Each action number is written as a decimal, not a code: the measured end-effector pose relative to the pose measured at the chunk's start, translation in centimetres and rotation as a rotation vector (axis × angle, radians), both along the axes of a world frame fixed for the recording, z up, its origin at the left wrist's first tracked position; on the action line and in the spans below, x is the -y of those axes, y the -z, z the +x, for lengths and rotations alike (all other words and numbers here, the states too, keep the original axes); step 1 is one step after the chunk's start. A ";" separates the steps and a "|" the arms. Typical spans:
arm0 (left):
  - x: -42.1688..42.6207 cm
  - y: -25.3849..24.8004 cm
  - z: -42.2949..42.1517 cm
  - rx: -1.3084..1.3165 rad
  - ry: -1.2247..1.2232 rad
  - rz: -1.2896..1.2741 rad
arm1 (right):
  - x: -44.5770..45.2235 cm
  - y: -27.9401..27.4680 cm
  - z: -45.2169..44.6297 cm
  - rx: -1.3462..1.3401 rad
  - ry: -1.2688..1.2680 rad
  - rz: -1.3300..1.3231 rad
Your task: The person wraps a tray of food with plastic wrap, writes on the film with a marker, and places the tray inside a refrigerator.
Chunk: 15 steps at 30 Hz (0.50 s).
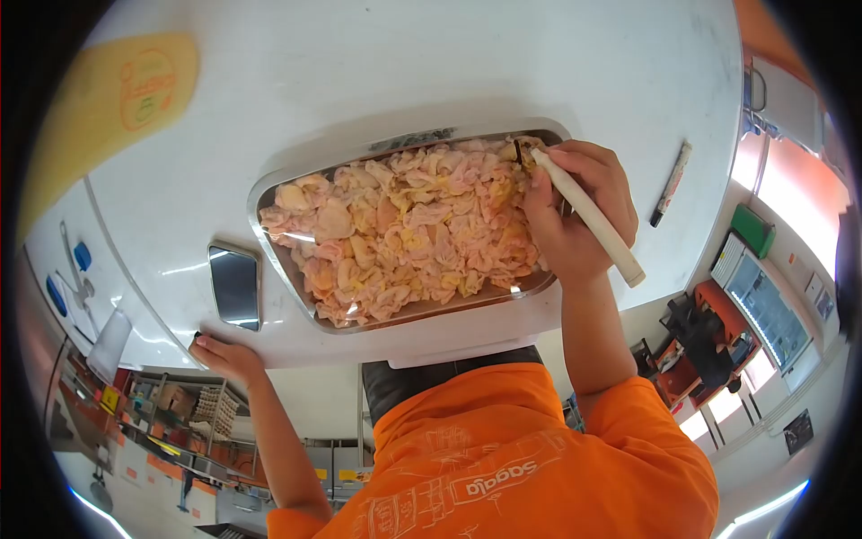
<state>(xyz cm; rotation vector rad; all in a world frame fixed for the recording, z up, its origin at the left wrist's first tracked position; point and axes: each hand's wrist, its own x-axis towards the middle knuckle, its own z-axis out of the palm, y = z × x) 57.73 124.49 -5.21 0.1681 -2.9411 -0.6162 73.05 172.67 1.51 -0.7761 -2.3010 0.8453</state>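
A metal tray point(395, 322) full of pale pink and yellow raw chicken skin pieces point(422, 225) lies before me; shiny glare over it looks like clear film. My right hand point(584, 207) grips a white-barrelled marker point(593, 220) over the tray's far right corner. Its upper end points at a short black mark on the surface there; whether the tip touches, I cannot tell. Left of the tray, at the table's near edge, my left hand point(224, 357) is closed, with a small black piece point(197, 335) at its fingertips, perhaps a cap.
Between the left hand and the tray lies a phone point(235, 286). Another marker with a black end point(671, 184) rests on the white table point(449, 54) at right. Dark smudges show by the tray's far rim. A yellow translucent sheet point(117, 108) covers the far left.
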 end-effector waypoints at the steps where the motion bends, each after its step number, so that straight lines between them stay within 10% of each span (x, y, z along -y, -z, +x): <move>1: 0.0 0.0 0.0 0.001 -0.004 0.003 | 0.0 -0.1 -0.1 0.011 -0.001 0.013; 15: -0.3 0.2 -0.3 0.031 -0.005 -0.023 | -0.2 0.7 0.3 0.029 0.022 0.114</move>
